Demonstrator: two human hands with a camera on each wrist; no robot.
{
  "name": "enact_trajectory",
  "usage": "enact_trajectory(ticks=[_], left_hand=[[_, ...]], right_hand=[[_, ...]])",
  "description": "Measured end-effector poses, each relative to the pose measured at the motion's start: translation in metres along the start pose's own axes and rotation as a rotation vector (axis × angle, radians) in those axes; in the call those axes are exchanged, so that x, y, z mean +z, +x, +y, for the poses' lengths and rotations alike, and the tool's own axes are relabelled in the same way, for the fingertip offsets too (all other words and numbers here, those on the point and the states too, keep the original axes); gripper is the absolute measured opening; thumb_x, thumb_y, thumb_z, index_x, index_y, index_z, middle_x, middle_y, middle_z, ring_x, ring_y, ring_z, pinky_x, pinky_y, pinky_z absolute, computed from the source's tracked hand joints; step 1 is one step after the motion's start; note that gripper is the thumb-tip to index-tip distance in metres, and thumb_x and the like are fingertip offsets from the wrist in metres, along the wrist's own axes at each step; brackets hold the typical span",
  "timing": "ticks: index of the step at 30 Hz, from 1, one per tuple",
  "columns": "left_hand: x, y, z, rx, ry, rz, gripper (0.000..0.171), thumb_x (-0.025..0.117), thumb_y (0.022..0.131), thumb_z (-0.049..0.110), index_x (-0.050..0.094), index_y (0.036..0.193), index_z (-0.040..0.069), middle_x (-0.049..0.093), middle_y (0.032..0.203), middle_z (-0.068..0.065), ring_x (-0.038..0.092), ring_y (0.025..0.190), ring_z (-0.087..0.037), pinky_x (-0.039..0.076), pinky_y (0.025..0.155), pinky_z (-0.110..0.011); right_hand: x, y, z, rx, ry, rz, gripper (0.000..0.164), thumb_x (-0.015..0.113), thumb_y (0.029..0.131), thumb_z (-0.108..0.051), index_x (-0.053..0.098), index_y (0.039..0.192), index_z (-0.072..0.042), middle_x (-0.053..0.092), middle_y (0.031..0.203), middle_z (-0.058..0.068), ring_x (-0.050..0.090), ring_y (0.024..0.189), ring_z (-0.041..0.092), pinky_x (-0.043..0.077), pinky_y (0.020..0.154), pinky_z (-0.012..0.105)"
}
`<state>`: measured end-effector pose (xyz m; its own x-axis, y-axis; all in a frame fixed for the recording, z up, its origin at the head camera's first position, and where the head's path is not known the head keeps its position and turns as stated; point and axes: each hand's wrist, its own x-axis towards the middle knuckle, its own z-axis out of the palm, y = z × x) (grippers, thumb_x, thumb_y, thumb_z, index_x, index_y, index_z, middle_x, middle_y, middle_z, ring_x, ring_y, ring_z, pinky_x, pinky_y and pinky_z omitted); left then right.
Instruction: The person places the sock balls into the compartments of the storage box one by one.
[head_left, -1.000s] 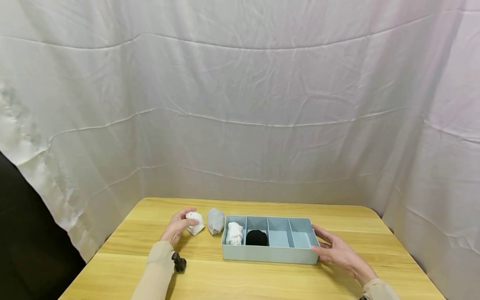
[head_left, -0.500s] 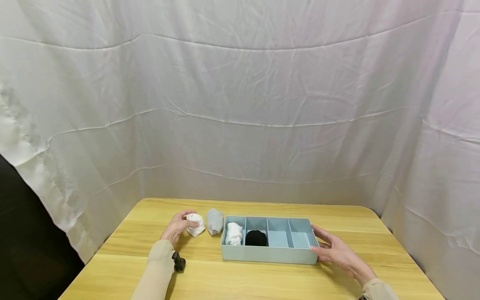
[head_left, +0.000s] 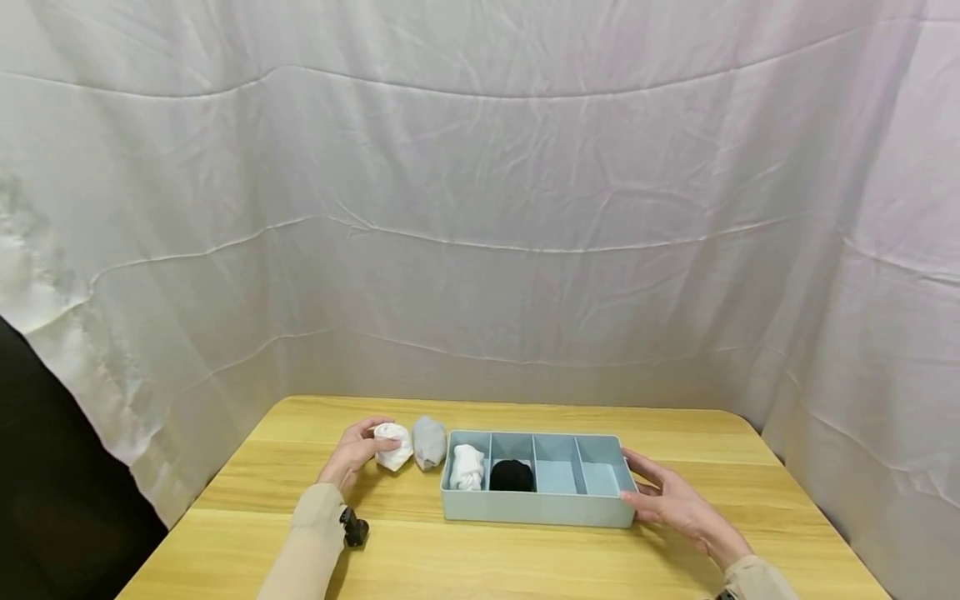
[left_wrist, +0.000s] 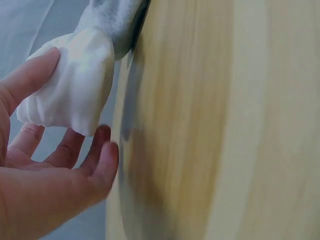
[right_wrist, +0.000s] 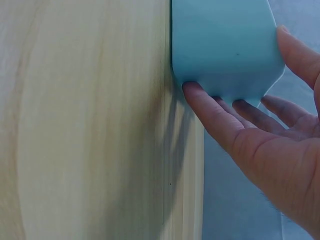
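My left hand (head_left: 352, 452) pinches a rolled white sock (head_left: 393, 447) between thumb and fingers, left of the box. In the left wrist view the thumb presses one side of the white roll (left_wrist: 75, 80), with fingers curled beneath. Right beside it a rolled grey sock (head_left: 430, 442) lies on the table. A pale blue divided box (head_left: 540, 509) holds another white roll (head_left: 468, 468) in its leftmost compartment and a black roll (head_left: 512, 476) in the one beside it. My right hand (head_left: 678, 504) grips the box's right end, thumb at the front corner, fingers along the end wall (right_wrist: 225, 65).
The wooden table (head_left: 465, 567) has rounded far corners. Pale curtains (head_left: 525, 292) hang behind it and on both sides. A small black device (head_left: 355, 528) is strapped to the left wrist.
The left hand has shifted the white sock slightly right, closer to the grey one, and tilted it. The right hand stays on the box's end.
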<state>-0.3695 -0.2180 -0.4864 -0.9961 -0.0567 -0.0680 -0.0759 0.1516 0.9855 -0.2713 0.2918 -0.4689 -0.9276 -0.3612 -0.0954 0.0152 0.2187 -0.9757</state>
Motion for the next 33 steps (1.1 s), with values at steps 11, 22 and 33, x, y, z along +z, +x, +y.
enact_trajectory(ticks=[11, 22, 33], left_hand=[[0.009, -0.011, 0.025, 0.078, -0.161, -0.042, 0.055, 0.074, 0.083, -0.001, 0.054, 0.133, 0.002, 0.061, 0.111, -0.010, 0.062, 0.088, -0.016, 0.056, 0.074, -0.026], [0.021, -0.015, 0.041, 0.057, -0.315, -0.064, 0.055, 0.071, 0.084, -0.004, 0.051, 0.135, -0.001, 0.058, 0.111, -0.008, 0.061, 0.094, -0.016, 0.056, 0.079, -0.027], [0.048, -0.018, 0.045, 0.145, -0.293, -0.020, 0.047, 0.070, 0.090, 0.007, 0.054, 0.134, 0.000, 0.062, 0.108, -0.006, 0.061, 0.089, -0.012, 0.055, 0.076, -0.024]], right_hand=[[0.001, 0.000, -0.001, 0.007, -0.011, 0.018, 0.084, 0.064, 0.096, -0.016, 0.008, 0.157, -0.003, 0.000, 0.160, 0.029, 0.016, 0.142, 0.054, 0.051, 0.098, 0.044], [0.000, 0.001, 0.002, 0.006, 0.001, 0.027, 0.084, 0.065, 0.095, -0.015, 0.009, 0.157, -0.004, 0.000, 0.160, 0.029, 0.016, 0.142, 0.054, 0.051, 0.098, 0.046], [-0.001, 0.001, 0.001, 0.012, -0.001, 0.031, 0.085, 0.065, 0.095, -0.016, 0.009, 0.157, -0.003, 0.000, 0.160, 0.030, 0.016, 0.142, 0.054, 0.051, 0.098, 0.046]])
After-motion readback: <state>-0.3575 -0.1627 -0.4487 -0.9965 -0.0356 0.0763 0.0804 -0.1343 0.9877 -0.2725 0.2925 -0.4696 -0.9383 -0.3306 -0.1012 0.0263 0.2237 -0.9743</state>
